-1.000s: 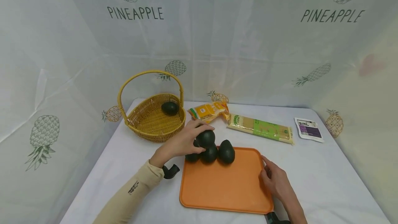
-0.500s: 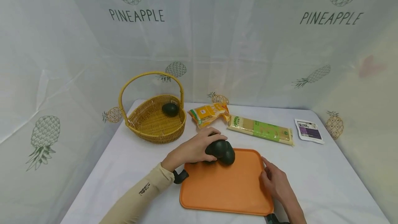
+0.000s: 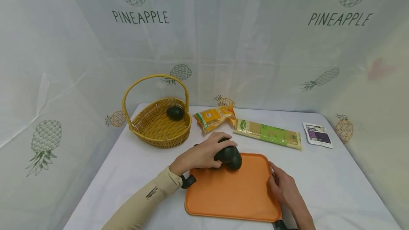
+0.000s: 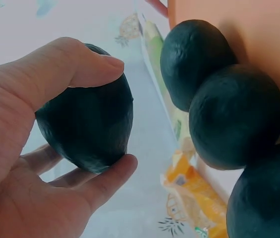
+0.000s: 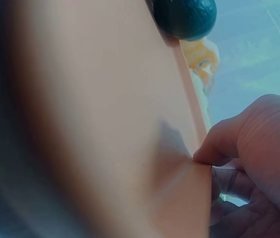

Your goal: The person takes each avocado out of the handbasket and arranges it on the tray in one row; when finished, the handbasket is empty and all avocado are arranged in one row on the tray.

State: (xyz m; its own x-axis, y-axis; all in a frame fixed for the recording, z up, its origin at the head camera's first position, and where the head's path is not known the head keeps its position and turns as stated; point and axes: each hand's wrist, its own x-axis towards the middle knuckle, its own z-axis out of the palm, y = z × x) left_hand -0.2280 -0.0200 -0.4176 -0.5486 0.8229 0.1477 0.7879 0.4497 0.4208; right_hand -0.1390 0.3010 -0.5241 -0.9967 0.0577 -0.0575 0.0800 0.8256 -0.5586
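In the head view my left hand (image 3: pixel 204 153) grips a dark green avocado (image 3: pixel 225 154) over the far side of an orange tray (image 3: pixel 236 196). Thumb and fingers wrap this avocado in the left wrist view, apart from a row of three more avocados (image 4: pixel 237 116) along the tray. From the head, only the rightmost one (image 3: pixel 235 163) shows well; my hand and the held avocado cover the others. At the tray's right edge is my right hand (image 3: pixel 282 187). In the right wrist view its thumb and fingers (image 5: pixel 219 141) pinch the rim.
A yellow wicker basket (image 3: pixel 159 141) with a tall handle stands back left, holding one avocado (image 3: pixel 175 113). Behind the tray lie an orange food packet (image 3: pixel 214 117), a long green-and-tan packet (image 3: pixel 268 133) and a small white-and-purple pouch (image 3: pixel 317 135).
My left hand has carried the avocado rightward and slightly nearer, from above the middle of the row to over the rightmost avocado. My right hand has stayed at the tray's edge.
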